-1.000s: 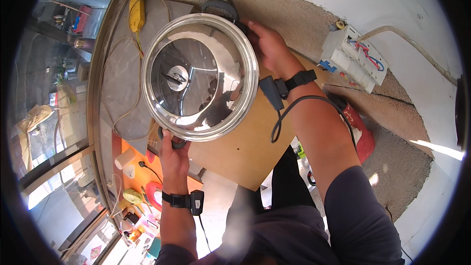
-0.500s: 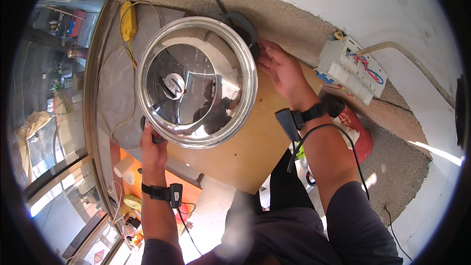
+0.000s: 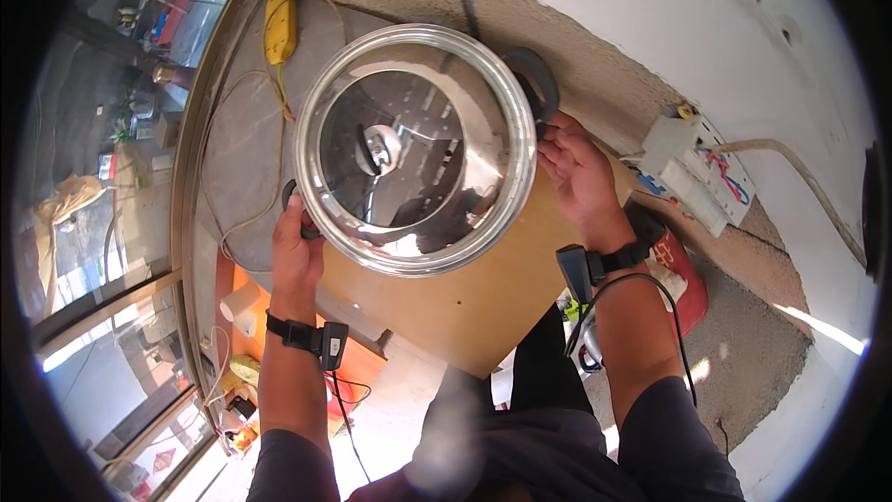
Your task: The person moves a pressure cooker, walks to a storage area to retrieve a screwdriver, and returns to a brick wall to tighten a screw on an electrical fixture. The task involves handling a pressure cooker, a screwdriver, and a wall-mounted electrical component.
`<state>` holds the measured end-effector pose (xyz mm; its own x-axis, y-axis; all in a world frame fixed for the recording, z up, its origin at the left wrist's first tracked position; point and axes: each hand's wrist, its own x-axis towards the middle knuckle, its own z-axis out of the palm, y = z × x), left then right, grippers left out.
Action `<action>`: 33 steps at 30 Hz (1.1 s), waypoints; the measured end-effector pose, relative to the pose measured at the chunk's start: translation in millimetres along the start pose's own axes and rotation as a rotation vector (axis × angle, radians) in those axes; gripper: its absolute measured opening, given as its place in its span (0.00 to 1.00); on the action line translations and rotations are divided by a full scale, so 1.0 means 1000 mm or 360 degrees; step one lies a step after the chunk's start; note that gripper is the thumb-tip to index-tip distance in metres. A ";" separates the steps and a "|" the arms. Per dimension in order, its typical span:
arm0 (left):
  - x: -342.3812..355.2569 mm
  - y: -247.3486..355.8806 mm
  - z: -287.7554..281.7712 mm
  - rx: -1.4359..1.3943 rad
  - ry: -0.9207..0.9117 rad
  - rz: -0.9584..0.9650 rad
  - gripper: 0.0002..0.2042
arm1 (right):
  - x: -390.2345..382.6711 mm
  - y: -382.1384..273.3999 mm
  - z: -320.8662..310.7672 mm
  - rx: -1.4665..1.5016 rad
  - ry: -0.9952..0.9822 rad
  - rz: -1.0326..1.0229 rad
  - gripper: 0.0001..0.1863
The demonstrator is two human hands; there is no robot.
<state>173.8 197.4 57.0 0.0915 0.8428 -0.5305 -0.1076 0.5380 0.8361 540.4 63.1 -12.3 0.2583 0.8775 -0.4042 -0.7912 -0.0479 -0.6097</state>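
Observation:
A shiny round cooking pot sits between my hands, seen from above. On it lies a lid with a wide steel rim and a dark glass middle; a steel and black knob stands on the glass. My left hand is closed round the black handle on the left. At the other side, my right hand grips the lower end of the black loop handle, its fingers partly hidden. Whether the pot rests on the board below cannot be made out.
Below the pot is a tan wooden board over a grey worktop. A yellow power strip with a cord lies at the back left. Exposed wiring shows on a white breaker box by the right wall. Windows line the left.
The view has swung, so surroundings and pot sit further right in the picture. The handle line has tilted slightly clockwise with them. Both hands keep their hold on the handles.

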 end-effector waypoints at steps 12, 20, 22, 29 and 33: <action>0.007 0.011 0.021 -0.0013 -0.0114 -0.0006 0.14 | -0.007 0.008 0.000 0.0202 0.0323 -0.0069 0.11; 0.015 0.006 0.013 0.0007 -0.0123 0.0002 0.12 | -0.022 0.003 0.004 0.0142 0.0320 -0.0008 0.13; 0.015 0.009 0.017 0.0026 -0.0141 -0.0009 0.12 | -0.022 0.004 -0.004 0.0194 0.0247 -0.0019 0.14; 0.023 0.001 0.013 0.0106 -0.0142 0.0015 0.14 | -0.020 0.007 -0.003 0.0086 0.0271 -0.0062 0.12; 0.013 0.001 0.017 0.0086 -0.0073 0.0052 0.17 | -0.019 0.004 -0.002 0.0066 0.0247 -0.0039 0.13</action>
<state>191.6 208.4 53.5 0.1344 0.8573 -0.4969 -0.0580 0.5074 0.8597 533.5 45.0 -8.4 0.3574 0.7939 -0.4920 -0.8052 -0.0050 -0.5930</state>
